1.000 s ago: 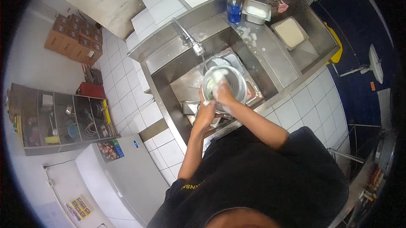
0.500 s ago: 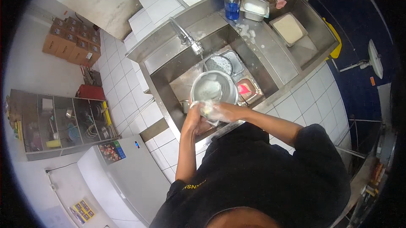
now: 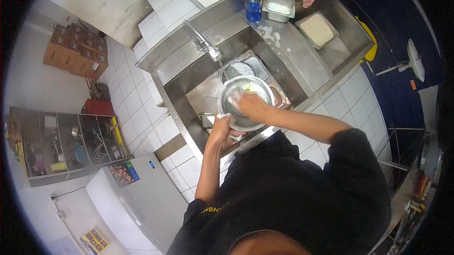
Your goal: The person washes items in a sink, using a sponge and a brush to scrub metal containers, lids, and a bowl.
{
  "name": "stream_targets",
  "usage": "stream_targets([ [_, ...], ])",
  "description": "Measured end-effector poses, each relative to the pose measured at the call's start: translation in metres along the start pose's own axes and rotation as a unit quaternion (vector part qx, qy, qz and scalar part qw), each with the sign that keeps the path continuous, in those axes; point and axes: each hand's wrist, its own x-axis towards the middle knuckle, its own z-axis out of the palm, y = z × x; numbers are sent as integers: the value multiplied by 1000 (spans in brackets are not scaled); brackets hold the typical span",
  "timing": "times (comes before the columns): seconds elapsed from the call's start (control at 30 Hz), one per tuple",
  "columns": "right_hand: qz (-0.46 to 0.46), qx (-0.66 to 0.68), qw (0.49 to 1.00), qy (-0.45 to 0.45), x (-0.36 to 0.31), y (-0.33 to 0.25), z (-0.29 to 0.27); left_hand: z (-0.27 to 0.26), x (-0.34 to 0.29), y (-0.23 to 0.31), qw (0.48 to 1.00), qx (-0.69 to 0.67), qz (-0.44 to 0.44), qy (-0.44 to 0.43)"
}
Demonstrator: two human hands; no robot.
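Observation:
A round metal bowl [image 3: 265, 95] is tilted over the sink basin. My left hand [image 3: 221, 131] grips its rim at the near left side, fingers closed around the edge. My right hand [image 3: 254, 107] is inside the bowl, its fingers pressed on a foamy, yellowish sponge [image 3: 249, 86] against the inner wall. Suds cover the fingertips and hide part of the sponge. Just beyond the bowl, a round pan [image 3: 240, 69] with suds lies beside a rectangular metal pan [image 3: 258, 65] in the basin. Water runs from the faucet [image 3: 213, 52] toward them.
A blue soap pump bottle [image 3: 253, 9] and a rectangular metal container [image 3: 279, 7] stand on the sudsy counter. The second basin [image 3: 352, 49] on the right holds a cream-filled container [image 3: 318, 29]. A white chest freezer [image 3: 142, 198] and a shelf [image 3: 71, 141] stand at left.
My right hand has moved from the bowl's near rim into its inside, with the sponge. The bowl has shifted slightly right, covering the pink item in the basin. My left hand still holds the rim.

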Motion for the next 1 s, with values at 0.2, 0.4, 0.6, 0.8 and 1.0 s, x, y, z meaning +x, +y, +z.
stream_targets([
  [0.2,-38,-36,977,206,-13,-10,10,-4,-2,-11,998,39,58,2],
  [0.4,-34,126,945,-299,-25,-13,-40,-6,1,-31,992,-104,28,58],
  [0.6,-122,375,918,46,-35,-20,28,-1,3,-45,994,-99,-23,-33],
  [0.8,-46,560,827,24,-44,-34,10,18,-19,-25,999,-48,-12,-5],
  [1.0,-63,450,891,20,-35,-48,42,8,-5,-36,978,-164,-104,-74],
])
